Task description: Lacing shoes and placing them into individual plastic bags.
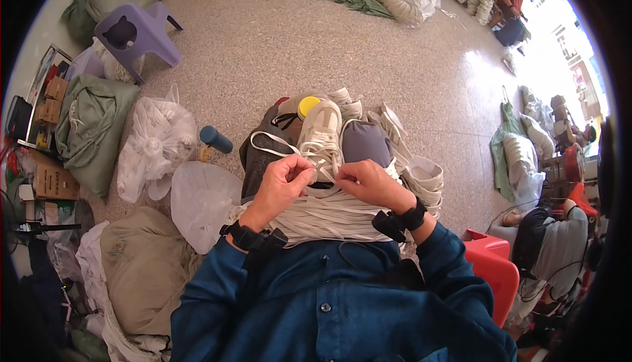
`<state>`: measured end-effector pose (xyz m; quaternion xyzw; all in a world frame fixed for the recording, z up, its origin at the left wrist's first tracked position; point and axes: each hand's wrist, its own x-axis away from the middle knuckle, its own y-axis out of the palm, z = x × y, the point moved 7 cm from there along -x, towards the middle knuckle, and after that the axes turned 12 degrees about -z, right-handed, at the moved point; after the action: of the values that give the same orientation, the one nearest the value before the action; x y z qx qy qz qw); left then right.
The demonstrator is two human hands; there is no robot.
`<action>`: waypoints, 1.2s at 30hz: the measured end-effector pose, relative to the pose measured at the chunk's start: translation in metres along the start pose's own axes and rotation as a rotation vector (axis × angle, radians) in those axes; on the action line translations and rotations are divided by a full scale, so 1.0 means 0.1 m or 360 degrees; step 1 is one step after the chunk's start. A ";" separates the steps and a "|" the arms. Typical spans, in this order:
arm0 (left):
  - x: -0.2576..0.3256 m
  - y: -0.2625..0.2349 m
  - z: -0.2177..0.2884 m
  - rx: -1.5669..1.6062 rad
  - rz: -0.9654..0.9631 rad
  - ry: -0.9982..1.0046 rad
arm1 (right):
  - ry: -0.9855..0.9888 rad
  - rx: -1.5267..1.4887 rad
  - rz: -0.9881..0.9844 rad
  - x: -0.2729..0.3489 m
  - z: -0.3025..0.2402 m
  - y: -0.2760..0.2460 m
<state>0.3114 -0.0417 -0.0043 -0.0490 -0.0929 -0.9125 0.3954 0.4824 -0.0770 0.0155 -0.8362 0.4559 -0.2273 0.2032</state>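
Note:
A cream lace-up sneaker (321, 125) rests in front of me, its toe pointing away. My left hand (284, 184) is closed in a pinch at the left side of its opening, on a cream shoelace (273, 139) that loops out to the left. At the right side, my right hand (372, 183) pinches the lacing too; its fingertips partly hide what they hold. A thick bundle of cream laces (309, 220) lies across my lap under both wrists. Right beside the sneaker is a rounded grey cloth-like form (366, 142). Behind the sneaker shows a yellow lid (308, 106).
More cream shoes (424, 176) with laces lie at the right. On the floor to my left are a blue bottle (216, 139), clear plastic bags (158, 141) and a purple stool (141, 36). A red plastic seat (490, 270) is close at my right. Other people sit farther right.

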 end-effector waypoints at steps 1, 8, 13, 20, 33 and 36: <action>-0.01 0.01 -0.01 0.0007 -0.0005 0.0009 | 0.0012 0.0035 0.0028 0.01 -0.01 -0.01; -0.17 0.13 0.10 0.0428 -0.0052 0.0241 | -0.0029 0.0324 0.0359 -0.05 -0.07 0.02; -0.17 0.10 -0.04 0.1046 -0.0132 0.0054 | -0.0077 0.0269 0.0421 -0.05 0.00 0.03; 0.10 -0.19 -0.40 0.0975 0.0037 -0.0170 | -0.0086 0.0152 0.0504 -0.09 0.06 0.02; 0.63 -0.46 -0.29 0.0659 0.0099 -0.0318 | -0.0041 0.0176 0.0673 -0.01 0.08 -0.01; 0.72 -0.47 -0.28 0.0659 0.0089 -0.0333 | -0.0079 0.0172 0.0681 -0.01 0.09 -0.02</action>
<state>0.2280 -0.0672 -0.0259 -0.0637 -0.3172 -0.8526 0.4104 0.4882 -0.0744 0.0090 -0.7136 0.6050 -0.1825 0.3024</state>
